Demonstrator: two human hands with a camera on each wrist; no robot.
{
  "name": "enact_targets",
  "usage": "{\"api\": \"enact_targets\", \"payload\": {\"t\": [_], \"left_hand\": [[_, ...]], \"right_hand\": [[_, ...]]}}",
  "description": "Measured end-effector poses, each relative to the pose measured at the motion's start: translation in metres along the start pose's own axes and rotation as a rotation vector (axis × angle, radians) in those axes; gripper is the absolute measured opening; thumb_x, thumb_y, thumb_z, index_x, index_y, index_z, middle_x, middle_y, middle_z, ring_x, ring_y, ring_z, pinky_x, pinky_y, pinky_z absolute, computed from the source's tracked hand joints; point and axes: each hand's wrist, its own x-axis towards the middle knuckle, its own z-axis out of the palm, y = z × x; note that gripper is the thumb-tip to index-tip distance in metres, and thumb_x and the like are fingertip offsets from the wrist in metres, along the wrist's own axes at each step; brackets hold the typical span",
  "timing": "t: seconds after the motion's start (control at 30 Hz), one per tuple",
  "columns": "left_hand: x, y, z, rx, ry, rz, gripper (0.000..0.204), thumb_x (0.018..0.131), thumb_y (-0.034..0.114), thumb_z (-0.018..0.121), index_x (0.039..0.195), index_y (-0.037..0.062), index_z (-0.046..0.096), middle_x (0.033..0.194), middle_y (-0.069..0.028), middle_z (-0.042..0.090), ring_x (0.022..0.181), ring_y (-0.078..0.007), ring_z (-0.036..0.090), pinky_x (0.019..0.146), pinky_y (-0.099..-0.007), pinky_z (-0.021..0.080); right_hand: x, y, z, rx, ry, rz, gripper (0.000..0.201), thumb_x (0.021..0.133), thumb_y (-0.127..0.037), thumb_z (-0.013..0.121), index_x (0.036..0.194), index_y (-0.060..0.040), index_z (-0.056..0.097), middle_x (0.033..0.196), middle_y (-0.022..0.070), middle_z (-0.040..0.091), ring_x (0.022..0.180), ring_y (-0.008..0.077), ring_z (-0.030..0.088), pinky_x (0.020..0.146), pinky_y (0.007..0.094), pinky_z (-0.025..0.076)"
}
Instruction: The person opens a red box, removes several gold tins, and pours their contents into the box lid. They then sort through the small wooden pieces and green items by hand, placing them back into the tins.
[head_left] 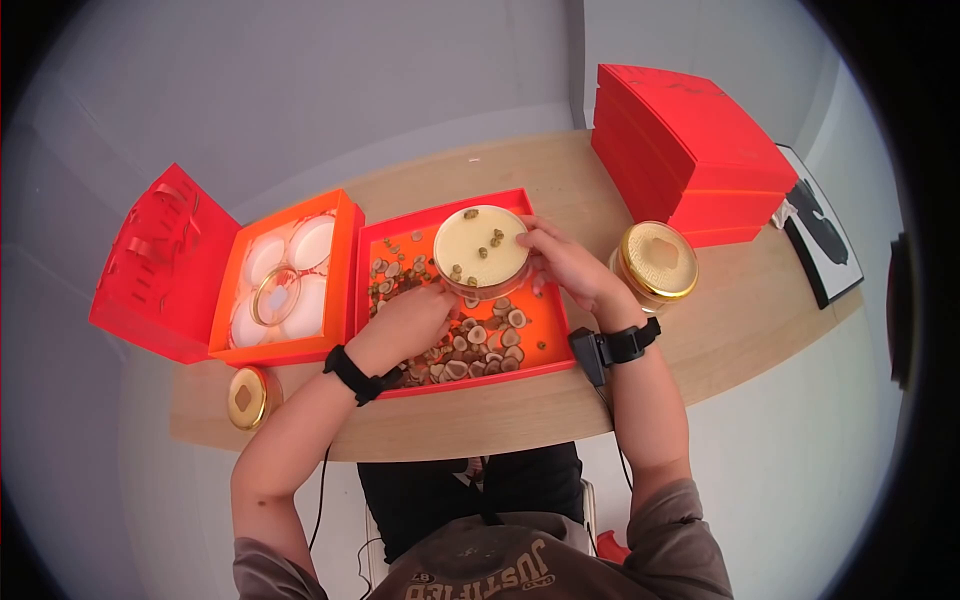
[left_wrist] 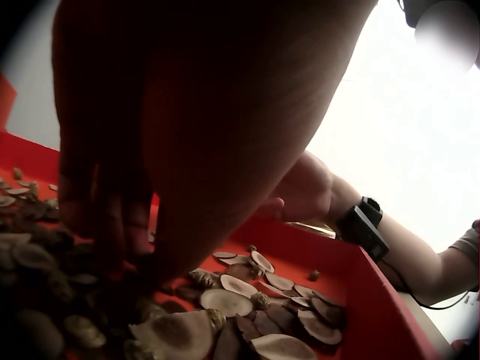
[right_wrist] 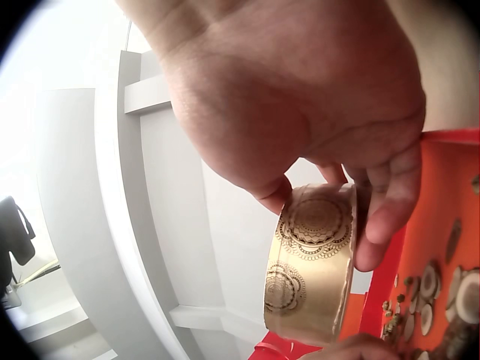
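My right hand (head_left: 568, 265) grips a round, clear-walled container (head_left: 482, 248) by its right side, above the red tray (head_left: 545, 365). Its cream top carries several small greenish pieces. From the right wrist view, thumb and fingers of the right hand (right_wrist: 315, 112) hold the container's gold patterned side (right_wrist: 311, 262). Just below and left of it is my left hand (head_left: 412, 322), over the tray. The left hand (left_wrist: 142, 150) points its fingers down among brown-edged slices (left_wrist: 226, 302) and small knobbly pieces; its shadowed fingertips hide whether anything is pinched.
An open orange box (head_left: 345, 290) with white round cups and a clear ring stands left, its red lid (head_left: 165, 265) beyond. Gold-rimmed jars stand at the right (head_left: 658, 262) and front left (head_left: 250, 398). Red boxes (head_left: 690, 150) are stacked at the back right beside a framed picture (head_left: 825, 235).
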Motion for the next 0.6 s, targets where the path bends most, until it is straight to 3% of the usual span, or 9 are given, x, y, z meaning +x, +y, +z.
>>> {"api": "enact_targets", "payload": {"t": [0.27, 0.43, 0.6], "left_hand": [[-0.001, 0.013, -0.004, -0.068, 0.033, 0.022, 0.017, 0.089, 0.011, 0.067, 0.105, 0.0044, 0.068, 0.103, -0.0149, 0.067, 0.096, -0.0330, 0.068, 0.084, -0.0424, 0.056], [0.001, 0.011, -0.002, -0.037, -0.078, 0.008, 0.017, 0.090, 0.013, 0.068, 0.107, 0.0079, 0.068, 0.111, -0.0129, 0.064, 0.102, -0.0325, 0.067, 0.088, -0.0424, 0.055], [0.000, 0.007, -0.001, -0.060, -0.068, 0.020, 0.016, 0.089, 0.012, 0.069, 0.105, 0.0089, 0.069, 0.115, -0.0118, 0.063, 0.104, -0.0326, 0.066, 0.090, -0.0427, 0.055]], "right_hand": [[0.004, 0.006, -0.006, 0.025, -0.032, -0.011, 0.045, 0.103, -0.032, 0.053, 0.140, -0.0060, 0.050, 0.094, 0.0023, 0.065, 0.074, 0.0091, 0.062, 0.061, 0.0252, 0.049], [0.002, 0.001, -0.005, 0.025, -0.031, 0.001, 0.050, 0.103, -0.031, 0.054, 0.146, -0.0052, 0.045, 0.096, 0.0039, 0.065, 0.075, 0.0103, 0.062, 0.063, 0.0257, 0.049], [0.003, 0.002, -0.006, 0.027, -0.056, 0.006, 0.055, 0.103, -0.030, 0.055, 0.150, -0.0049, 0.042, 0.099, 0.0050, 0.065, 0.078, 0.0110, 0.061, 0.063, 0.0264, 0.049]]}}
